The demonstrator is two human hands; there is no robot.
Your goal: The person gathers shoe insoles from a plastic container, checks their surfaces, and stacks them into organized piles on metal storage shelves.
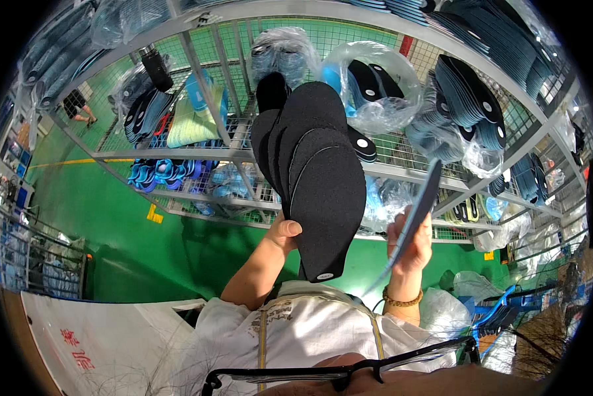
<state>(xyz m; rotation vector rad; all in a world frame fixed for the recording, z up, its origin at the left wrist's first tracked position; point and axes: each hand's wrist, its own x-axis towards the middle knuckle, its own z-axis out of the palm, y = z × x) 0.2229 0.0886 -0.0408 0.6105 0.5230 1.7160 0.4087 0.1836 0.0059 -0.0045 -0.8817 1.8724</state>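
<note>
One left forearm [247, 277]: rises from below its own fingers, slanting up and to the right, the elbow seemingly bent and kept near the body.

Left hand [285, 232]: thumb laid over the lower left edge of the pile, other fingers mostly hidden behind it; the grip is closed on the insoles. A firm pinch down here should let the upper ends spread without the bundle slipping.

Fanned black insoles [328, 191]: just right of the left thumb, reaching well above it, broad ends staggered like cards, narrow ends gathered below the thumb. Best kept facing the eyes, so that every edge can be told apart; too loose a hold could let an inner one slide out.

Gap between the hands: the fingers of both stand apart, with the metal rack [197, 154] beyond them. It would be wise to leave room there, so that the loose piece does not knock the fan.

Single insole [413, 221]: well right of the left thumb, among the right fingers, turned nearly edge-on and tilted, its lower end blurred. Turning its face square before judging or laying it would likely help.

Right hand [412, 247]: raised, fingers up, narrowed about that one piece; blur hides the exact fingertip contact. The wrist, with a beaded bracelet [402, 301], sits straight below the fingers. A light hold should avoid creasing the insole.
</note>
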